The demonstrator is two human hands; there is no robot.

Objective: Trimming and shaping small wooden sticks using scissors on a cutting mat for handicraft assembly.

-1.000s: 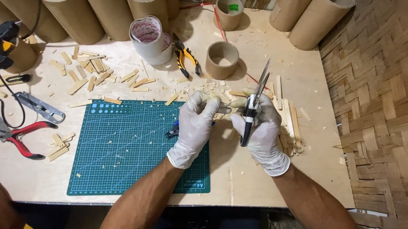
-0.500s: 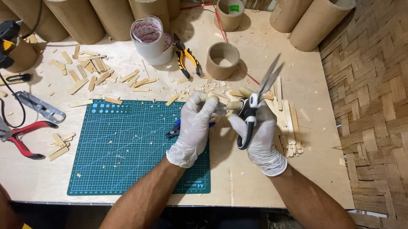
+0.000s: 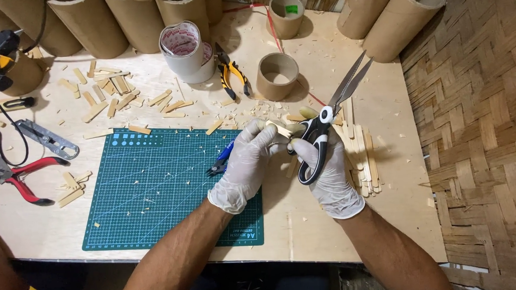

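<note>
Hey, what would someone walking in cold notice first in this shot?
Probably the two white-gloved hands at the middle: the right hand grips black-and-white scissors, blades pointing up and away, while the left hand pinches a small wooden stick piece beside them. Next comes the green cutting mat to their left, then the cardboard tubes along the table's far edge.

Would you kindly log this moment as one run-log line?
left hand: holds small wooden stick piece | right hand: grips scissors, blades up, slightly open | below: green cutting mat
</note>
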